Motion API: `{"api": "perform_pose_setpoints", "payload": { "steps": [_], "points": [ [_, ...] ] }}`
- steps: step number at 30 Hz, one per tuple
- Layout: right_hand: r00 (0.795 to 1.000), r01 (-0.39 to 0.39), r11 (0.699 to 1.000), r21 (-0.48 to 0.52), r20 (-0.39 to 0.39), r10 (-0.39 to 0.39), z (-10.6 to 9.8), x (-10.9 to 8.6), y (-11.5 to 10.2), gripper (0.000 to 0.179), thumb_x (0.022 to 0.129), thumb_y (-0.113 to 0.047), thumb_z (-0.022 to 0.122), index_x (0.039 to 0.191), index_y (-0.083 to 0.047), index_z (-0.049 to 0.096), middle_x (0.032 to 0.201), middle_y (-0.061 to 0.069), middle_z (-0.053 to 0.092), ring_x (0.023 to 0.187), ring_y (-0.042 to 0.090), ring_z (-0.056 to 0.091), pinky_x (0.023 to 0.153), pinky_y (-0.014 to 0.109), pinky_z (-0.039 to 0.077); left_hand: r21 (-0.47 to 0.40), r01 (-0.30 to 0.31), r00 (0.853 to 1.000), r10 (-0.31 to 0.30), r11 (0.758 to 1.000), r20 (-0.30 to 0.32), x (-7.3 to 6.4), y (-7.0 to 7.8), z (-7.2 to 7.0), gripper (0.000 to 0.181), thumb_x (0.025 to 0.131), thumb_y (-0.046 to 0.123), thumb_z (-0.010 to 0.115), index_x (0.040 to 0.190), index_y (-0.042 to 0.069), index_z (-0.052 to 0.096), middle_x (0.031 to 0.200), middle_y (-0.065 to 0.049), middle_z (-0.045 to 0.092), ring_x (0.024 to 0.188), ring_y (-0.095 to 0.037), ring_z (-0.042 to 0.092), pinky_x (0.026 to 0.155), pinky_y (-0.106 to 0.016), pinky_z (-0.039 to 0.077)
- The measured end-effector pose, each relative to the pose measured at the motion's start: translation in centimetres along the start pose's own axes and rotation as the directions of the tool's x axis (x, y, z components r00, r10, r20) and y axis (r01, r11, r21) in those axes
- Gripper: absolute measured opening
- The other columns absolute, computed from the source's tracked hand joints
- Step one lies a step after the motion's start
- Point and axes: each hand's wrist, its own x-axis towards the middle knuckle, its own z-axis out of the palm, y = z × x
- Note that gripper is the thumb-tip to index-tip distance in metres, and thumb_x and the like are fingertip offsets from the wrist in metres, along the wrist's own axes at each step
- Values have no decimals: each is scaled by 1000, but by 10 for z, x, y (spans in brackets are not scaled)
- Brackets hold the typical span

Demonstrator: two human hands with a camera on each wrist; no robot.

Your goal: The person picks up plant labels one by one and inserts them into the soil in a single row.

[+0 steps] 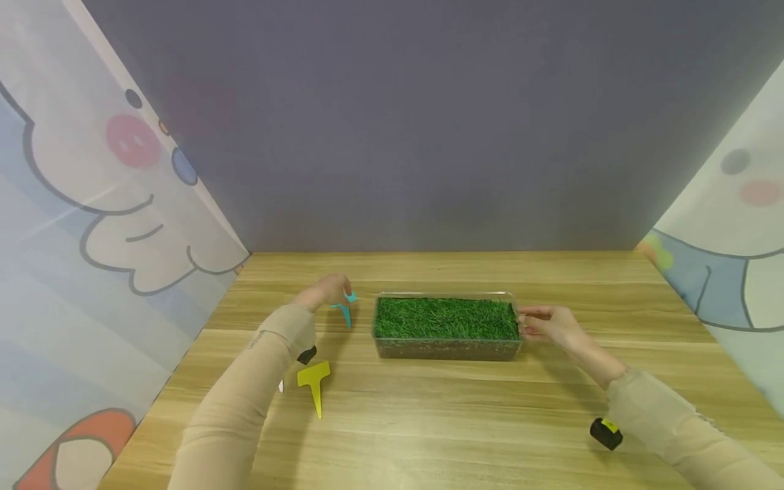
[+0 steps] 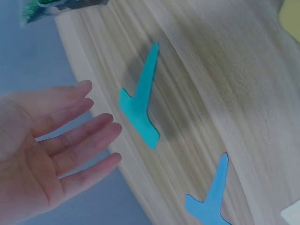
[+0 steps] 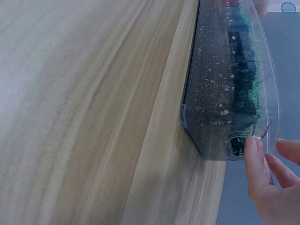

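Note:
A clear plastic box [image 1: 447, 350] holding soil and green grass [image 1: 447, 318] sits on the wooden table. At its right end, my right hand [image 1: 554, 327] holds the end wall by the fingertips; the right wrist view shows the fingers [image 3: 255, 159] against that wall. My left hand [image 1: 327, 291] is left of the box, over a teal T-shaped plant label [image 2: 143, 101]. In the left wrist view the left hand [image 2: 61, 150] has its fingers apart, with nothing between them. A blue T-shaped label [image 2: 213, 199] lies beside the teal one.
A yellow T-shaped label [image 1: 314, 378] lies nearer the front, with a white label [image 1: 281, 386] partly hidden by the left forearm. A dark grey panel [image 1: 429, 136] stands behind the table, and printed cartoon sheets [image 1: 55, 204] flank it on both sides.

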Motion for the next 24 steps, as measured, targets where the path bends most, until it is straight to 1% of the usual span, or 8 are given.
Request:
{"api": "perform_pose_setpoints", "payload": {
  "steps": [3, 5, 9, 12, 16, 21, 22, 24],
  "points": [
    [1000, 2, 1000, 1, 1, -2, 1, 0, 0, 44, 89, -4, 49, 125, 17, 34, 103, 20, 58, 81, 16, 61, 79, 32, 50, 11, -4, 1000, 4, 1000, -18, -1, 0, 2, 25, 82, 7, 61, 104, -6, 59, 110, -19, 56, 100, -32, 52, 84, -39, 45],
    [1000, 4, 1000, -2, -1, -4, 1, 0, 0, 45, 89, -4, 50, 125, 17, 34, 104, 20, 58, 81, 16, 62, 79, 32, 50, -6, 9, 1000, -9, 1000, -25, 1, -2, 4, 27, 81, 7, 62, 105, -5, 59, 111, -18, 56, 101, -31, 52, 85, -39, 45],
    [1000, 7, 1000, -6, -9, -7, 1, 0, 1, 45, 88, -4, 51, 124, 17, 35, 103, 21, 59, 80, 16, 62, 78, 32, 50, -23, 21, 999, -22, 1000, -48, 6, -5, 8, 30, 82, 10, 62, 108, -4, 57, 114, -18, 55, 104, -33, 51, 86, -41, 44],
    [1000, 11, 1000, -5, -5, -11, 2, -1, 1, 45, 88, -4, 51, 124, 18, 34, 105, 24, 57, 79, 15, 62, 78, 33, 50, -26, 16, 997, -18, 1000, -74, 6, -7, 10, 32, 82, 12, 62, 109, -4, 56, 115, -19, 54, 106, -35, 49, 87, -42, 43],
    [999, 33, 999, 19, 15, -33, 0, 0, 4, 47, 87, -6, 53, 124, 18, 35, 105, 24, 57, 79, 15, 62, 78, 32, 50, -36, 17, 996, -20, 999, -84, 6, -10, 14, 35, 83, 11, 62, 112, -5, 54, 118, -22, 51, 110, -38, 46, 91, -45, 40],
    [997, 59, 995, 77, 38, -62, -8, 10, 20, 46, 83, -13, 61, 119, 11, 46, 94, 10, 63, 78, 16, 62, 74, 29, 51, -47, 27, 995, -31, 999, -94, 8, -16, 19, 42, 77, 7, 67, 115, -6, 53, 121, -23, 48, 112, -39, 44, 94, -46, 38],
    [996, 70, 994, 89, 47, -74, -8, 10, 21, 47, 82, -14, 62, 119, 11, 47, 93, 9, 64, 78, 17, 62, 74, 30, 51, -50, 26, 995, -31, 998, -98, 8, -17, 20, 43, 76, 7, 68, 114, -7, 53, 120, -23, 49, 111, -39, 44, 93, -46, 38],
    [997, 64, 995, 82, 37, -67, -9, 11, 22, 46, 82, -13, 62, 119, 10, 47, 93, 8, 64, 78, 16, 63, 74, 29, 51, -60, 26, 994, -32, 998, -102, 9, -20, 22, 46, 73, 6, 70, 114, -7, 53, 120, -23, 49, 110, -38, 45, 93, -45, 39]
  ]
}}
